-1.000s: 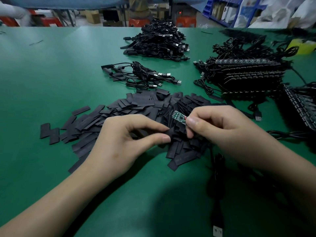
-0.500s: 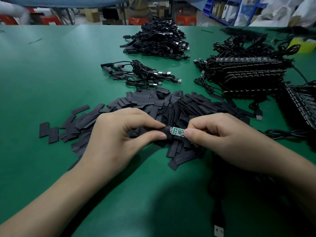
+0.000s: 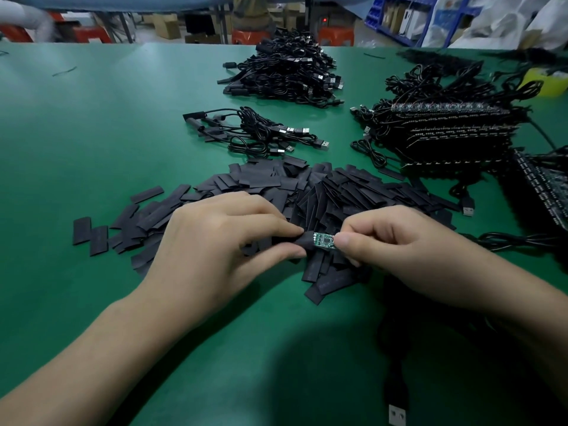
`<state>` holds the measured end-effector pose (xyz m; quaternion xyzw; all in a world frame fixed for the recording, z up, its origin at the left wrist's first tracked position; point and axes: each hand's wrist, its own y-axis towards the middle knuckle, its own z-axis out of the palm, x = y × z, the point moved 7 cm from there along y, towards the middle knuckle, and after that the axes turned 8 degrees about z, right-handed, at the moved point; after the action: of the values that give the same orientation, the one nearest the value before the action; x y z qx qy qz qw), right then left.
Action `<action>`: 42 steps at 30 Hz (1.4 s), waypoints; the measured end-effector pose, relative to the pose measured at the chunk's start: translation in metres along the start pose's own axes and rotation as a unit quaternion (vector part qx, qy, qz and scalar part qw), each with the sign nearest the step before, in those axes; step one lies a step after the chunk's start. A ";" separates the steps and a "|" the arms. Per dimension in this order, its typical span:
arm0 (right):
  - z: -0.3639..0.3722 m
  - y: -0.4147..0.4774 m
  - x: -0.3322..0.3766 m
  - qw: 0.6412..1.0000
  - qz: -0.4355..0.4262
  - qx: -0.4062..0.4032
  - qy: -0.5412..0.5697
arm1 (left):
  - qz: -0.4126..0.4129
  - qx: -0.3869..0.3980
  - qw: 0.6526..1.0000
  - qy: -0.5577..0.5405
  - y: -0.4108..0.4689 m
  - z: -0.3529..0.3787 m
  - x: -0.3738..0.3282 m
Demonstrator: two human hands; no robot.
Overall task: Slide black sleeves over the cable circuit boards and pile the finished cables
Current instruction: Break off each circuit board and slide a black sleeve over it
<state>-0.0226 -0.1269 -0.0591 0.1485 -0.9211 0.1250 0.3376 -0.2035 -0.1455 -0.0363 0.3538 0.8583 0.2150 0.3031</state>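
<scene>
**Desk:** So, what do the hands have right now?

**Operator:** I see my left hand pinching a black sleeve between thumb and forefinger, with the other fingers curled under. My right hand pinches the far end of the green circuit board, thumb on top. The sleeve's mouth is over the board's left end only, so most of the green shows between the two hands. Both hover just above the heap of loose sleeves.

**Desk:** How far along is that?

**Operator:** On this cable, I'd say barely begun: the sleeve has to travel the whole board, and then the cable goes on a pile. A dark lead runs down toward me in shadow and ends at a USB plug. I take it for this cable's, though I cannot trace it.

**Desk:** And the job overall?

**Operator:** Beyond the sleeves lies a small bundle of cables whose ends look covered, and behind it a bigger heap. I judge both to be finished work. To my right a stack of cables shows rows of bare boards on the green table. With that stack and so many sleeves left, I reckon plenty remains.
</scene>
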 end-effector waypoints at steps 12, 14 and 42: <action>0.007 -0.005 0.013 0.997 -0.042 -0.018 -0.059 | 0.043 0.029 0.998 0.018 0.001 0.013 0.001; 0.007 -0.004 0.011 0.999 -0.028 -0.013 -0.036 | 0.042 0.034 0.999 0.006 0.000 0.014 0.000; -0.015 -0.024 0.029 0.934 -0.245 -0.227 -0.125 | -0.163 -0.044 0.947 -0.275 -0.005 0.021 0.026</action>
<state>-0.0263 -0.1497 -0.0257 0.3032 -0.8948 -0.1939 0.2643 -0.2063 -0.1265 -0.0637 0.2411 0.7772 0.0944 0.5735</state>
